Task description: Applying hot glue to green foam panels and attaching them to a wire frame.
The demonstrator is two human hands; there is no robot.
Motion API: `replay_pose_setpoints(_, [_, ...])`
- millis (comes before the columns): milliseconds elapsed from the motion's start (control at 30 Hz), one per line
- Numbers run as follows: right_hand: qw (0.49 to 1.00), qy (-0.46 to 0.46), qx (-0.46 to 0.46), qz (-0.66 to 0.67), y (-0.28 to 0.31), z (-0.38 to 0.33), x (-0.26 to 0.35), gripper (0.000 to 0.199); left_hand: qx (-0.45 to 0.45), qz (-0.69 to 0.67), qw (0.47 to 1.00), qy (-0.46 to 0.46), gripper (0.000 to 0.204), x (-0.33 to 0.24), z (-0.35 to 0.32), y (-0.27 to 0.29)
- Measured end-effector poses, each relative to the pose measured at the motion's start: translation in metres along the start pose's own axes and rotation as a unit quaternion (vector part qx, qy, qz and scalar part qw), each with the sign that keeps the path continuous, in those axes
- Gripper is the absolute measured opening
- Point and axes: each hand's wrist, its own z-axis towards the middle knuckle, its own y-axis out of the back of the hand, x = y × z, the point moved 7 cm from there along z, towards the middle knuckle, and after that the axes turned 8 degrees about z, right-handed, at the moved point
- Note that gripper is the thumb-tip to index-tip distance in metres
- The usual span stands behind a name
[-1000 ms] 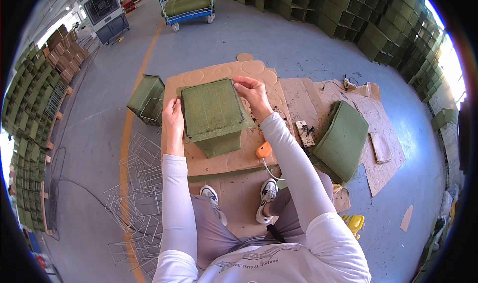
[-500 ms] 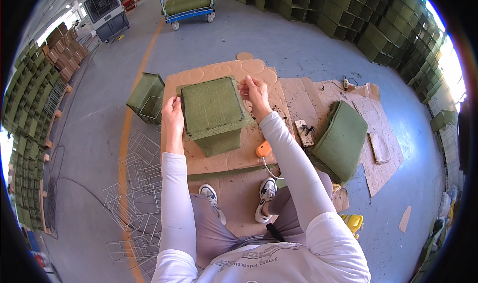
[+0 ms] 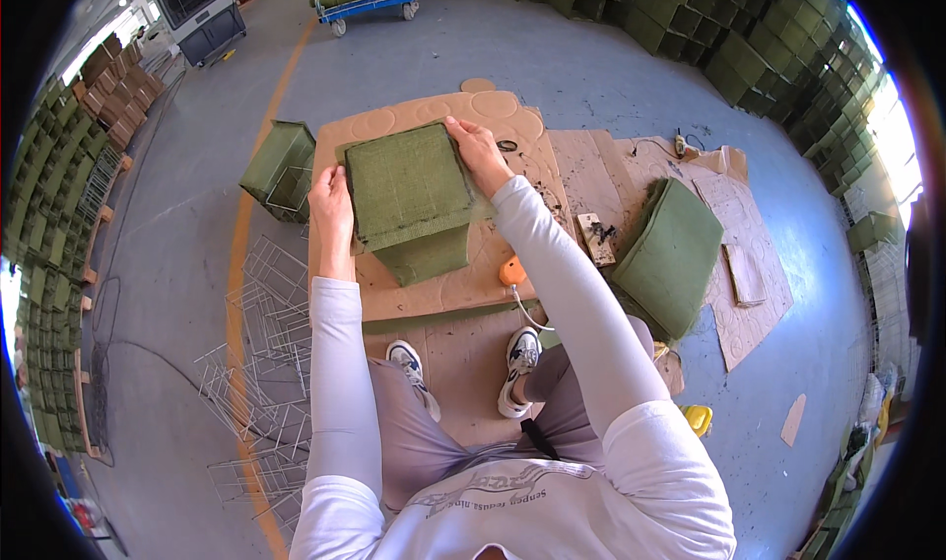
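Observation:
A green fabric box (image 3: 409,185) stands on the cardboard-covered work surface (image 3: 394,307) in front of me. Its square top has a dark outline and a loose fabric margin, and is wider than the body below. My right hand (image 3: 480,156) grips the far right corner of the top, thumb and fingers closed on the fabric edge. At the left edge, my left hand (image 3: 331,210) holds the side with its fingers bent; its fingertips are partly hidden. An orange handheld tool (image 3: 511,271) with a white cord lies near the box's right front.
Green fabric sheets (image 3: 675,254) are stacked at the right, beside a small tray (image 3: 596,239) with black bits. Left of the work surface are another green box (image 3: 281,171) and wire frames (image 3: 266,343). A blue cart (image 3: 365,6) stands far off; green boxes (image 3: 690,18) line the back right.
My right hand has gone from beside the top's right edge to gripping its far corner. The left hand stays at the left edge. The whole view has shifted slightly.

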Motion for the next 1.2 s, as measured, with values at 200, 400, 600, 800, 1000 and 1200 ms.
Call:
replay_pose_setpoints(200, [0.996, -0.085, 0.006, -0.019, 0.027, -0.057, -0.003, 0.041, -0.014, -0.113, 0.987, 0.117, 0.043, 0.005, -0.027, 0.025])
replay_pose_setpoints(400, [0.999, -0.009, -0.002, -0.042, 0.019, -0.119, 0.001, 0.036, -0.018, -0.040, 0.998, 0.040, 0.038, -0.036, -0.066, 0.028])
replay_pose_setpoints(600, [0.989, 0.103, -0.065, -0.080, 0.018, -0.120, -0.007, 0.024, -0.089, 0.039, 0.994, -0.055, 0.032, -0.055, -0.080, 0.025])
replay_pose_setpoints(800, [0.999, 0.012, -0.043, 0.014, 0.032, -0.144, -0.012, 0.037, -0.091, -0.163, 0.975, 0.117, 0.057, -0.019, -0.092, 0.044])
replay_pose_setpoints(1000, [0.998, -0.009, 0.030, 0.058, -0.014, -0.165, -0.025, 0.033, 0.056, -0.141, 0.981, 0.120, 0.061, -0.029, -0.129, 0.019])
replay_pose_setpoints(1200, [0.994, 0.021, -0.018, 0.105, -0.028, -0.150, -0.034, 0.019, 0.138, -0.243, 0.950, 0.136, 0.042, -0.046, -0.129, -0.017])
